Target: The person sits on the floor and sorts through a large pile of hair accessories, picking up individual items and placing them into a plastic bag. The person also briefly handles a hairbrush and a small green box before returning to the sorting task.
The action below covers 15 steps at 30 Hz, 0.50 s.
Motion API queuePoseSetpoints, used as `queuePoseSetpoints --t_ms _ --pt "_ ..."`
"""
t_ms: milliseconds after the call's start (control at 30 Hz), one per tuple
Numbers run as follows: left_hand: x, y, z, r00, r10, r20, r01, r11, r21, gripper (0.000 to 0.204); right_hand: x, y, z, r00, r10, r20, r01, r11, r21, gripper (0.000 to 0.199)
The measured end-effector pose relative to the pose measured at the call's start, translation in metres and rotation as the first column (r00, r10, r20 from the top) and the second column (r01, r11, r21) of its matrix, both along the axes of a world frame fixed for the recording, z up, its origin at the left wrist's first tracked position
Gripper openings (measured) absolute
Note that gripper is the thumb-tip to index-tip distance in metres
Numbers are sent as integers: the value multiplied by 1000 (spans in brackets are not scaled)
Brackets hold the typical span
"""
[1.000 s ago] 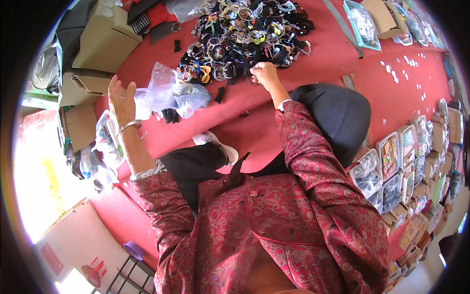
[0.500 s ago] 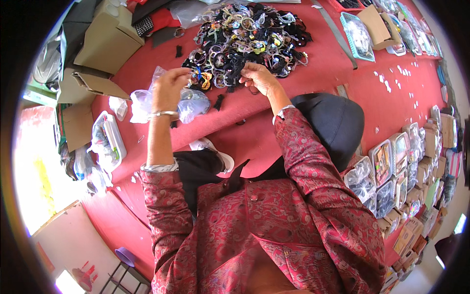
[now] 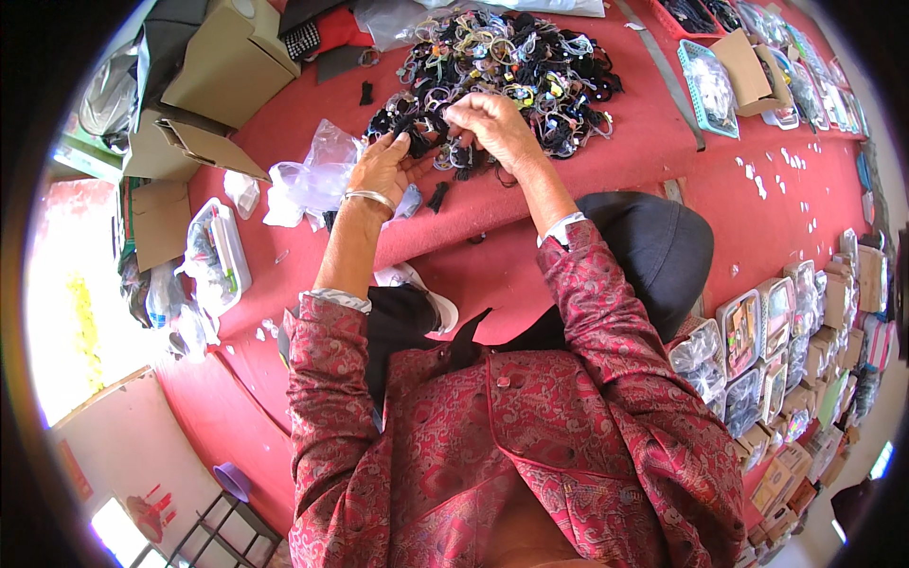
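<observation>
A large heap of hair ties [image 3: 530,71], mostly black with pale, clear and coloured beaded ones among them, lies on the red cloth ahead of me. At its near left edge, my left hand [image 3: 381,175] has its fingers curled up against a dark bunch of black hair ties [image 3: 415,134]. From the right, my right hand [image 3: 494,128] pinches at the same dark bunch, thumb and forefinger together. The fingers partly hide what each hand grips. A small black hair tie [image 3: 437,197] lies apart, just below the hands.
Left of my left hand sits a crumpled clear plastic bag [image 3: 308,185]. Cardboard boxes [image 3: 222,66] and a white basket [image 3: 227,256] stand farther left. A turquoise basket [image 3: 710,90] is at the far right, with rows of packed trays [image 3: 740,331] nearer. My bent knee [image 3: 653,251] rises at right.
My left hand has moved right and down, closer to my right hand, and its fingers now meet the dark bunch. The yellow-and-blue piece beside it no longer shows. The view has shifted slightly.
</observation>
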<state>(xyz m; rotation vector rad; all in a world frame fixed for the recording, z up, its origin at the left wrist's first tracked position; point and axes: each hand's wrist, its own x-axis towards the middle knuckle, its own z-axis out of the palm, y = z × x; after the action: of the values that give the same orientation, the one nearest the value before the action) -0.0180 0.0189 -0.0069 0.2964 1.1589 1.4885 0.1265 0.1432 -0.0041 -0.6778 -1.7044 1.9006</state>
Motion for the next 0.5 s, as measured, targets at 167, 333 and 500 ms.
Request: queuePoseSetpoints --t_ms 167,333,500 --pt "7 1 6 996 -71 58 65 993 95 27 0 -6 6 1000 8 -30 -8 1000 1 23" --pt "10 -2 12 992 -67 110 52 990 133 26 -6 -6 9 995 -100 27 98 991 90 15" --pt "16 -1 21 980 -58 192 34 991 129 20 -7 -14 20 993 -120 -18 121 984 130 16"
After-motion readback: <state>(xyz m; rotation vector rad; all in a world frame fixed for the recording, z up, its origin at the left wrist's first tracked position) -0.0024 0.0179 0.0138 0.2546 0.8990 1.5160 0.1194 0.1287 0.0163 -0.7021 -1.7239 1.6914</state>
